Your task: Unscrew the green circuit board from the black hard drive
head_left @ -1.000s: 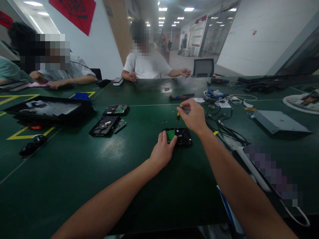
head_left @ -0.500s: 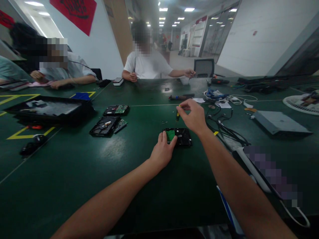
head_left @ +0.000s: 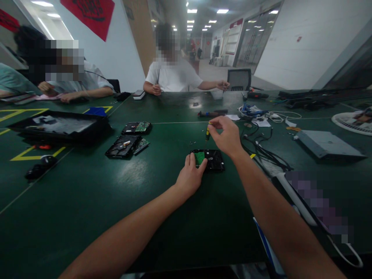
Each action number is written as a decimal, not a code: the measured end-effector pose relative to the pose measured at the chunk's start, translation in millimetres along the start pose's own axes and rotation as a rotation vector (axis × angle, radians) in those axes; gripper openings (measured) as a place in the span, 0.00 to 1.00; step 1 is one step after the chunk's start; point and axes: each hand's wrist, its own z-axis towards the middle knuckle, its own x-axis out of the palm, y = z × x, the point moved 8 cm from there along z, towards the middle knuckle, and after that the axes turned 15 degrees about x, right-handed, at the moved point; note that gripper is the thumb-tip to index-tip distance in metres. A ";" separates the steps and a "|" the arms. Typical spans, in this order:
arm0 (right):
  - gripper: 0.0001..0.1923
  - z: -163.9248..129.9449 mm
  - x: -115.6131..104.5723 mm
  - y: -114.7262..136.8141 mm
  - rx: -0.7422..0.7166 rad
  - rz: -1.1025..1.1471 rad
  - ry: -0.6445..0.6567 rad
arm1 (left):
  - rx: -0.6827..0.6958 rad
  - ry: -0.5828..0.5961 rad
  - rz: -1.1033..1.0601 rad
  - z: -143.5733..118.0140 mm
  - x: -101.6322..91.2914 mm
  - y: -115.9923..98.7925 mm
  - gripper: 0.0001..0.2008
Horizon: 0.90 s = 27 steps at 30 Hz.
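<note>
A black hard drive (head_left: 216,159) with a green circuit board (head_left: 199,158) on its upper face lies flat on the table. My left hand (head_left: 189,176) holds it from the near left, fingers and thumb spanning the green board. Above the drive, my right hand (head_left: 228,135) pinches the top of a small yellow-and-black screwdriver (head_left: 207,134) between thumb and fingertips. The screwdriver points down, nearly upright; whether its tip touches a screw is too fine to see. Several tiny screws (head_left: 192,143) lie just behind the drive.
Left of the drive are another hard drive (head_left: 137,127), an opened black drive case (head_left: 122,147) and a loose circuit board (head_left: 141,146). A black tray (head_left: 58,130) stands far left. Cables (head_left: 266,147) and a grey metal box (head_left: 329,144) lie right. A co-worker (head_left: 174,75) sits opposite.
The whole view has shifted very slightly. Both hands keep their places, with the left on the hard drive and the right on the screwdriver.
</note>
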 end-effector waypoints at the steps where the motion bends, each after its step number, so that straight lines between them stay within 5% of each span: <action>1: 0.03 0.3 -0.7 -0.6 0.004 -0.004 -0.009 | -0.001 -0.001 0.002 -0.1 -0.2 0.0 0.32; 27: 0.06 -1.6 1.0 0.6 -0.012 -0.022 -0.019 | 0.006 0.002 -0.005 0.1 0.9 0.1 0.31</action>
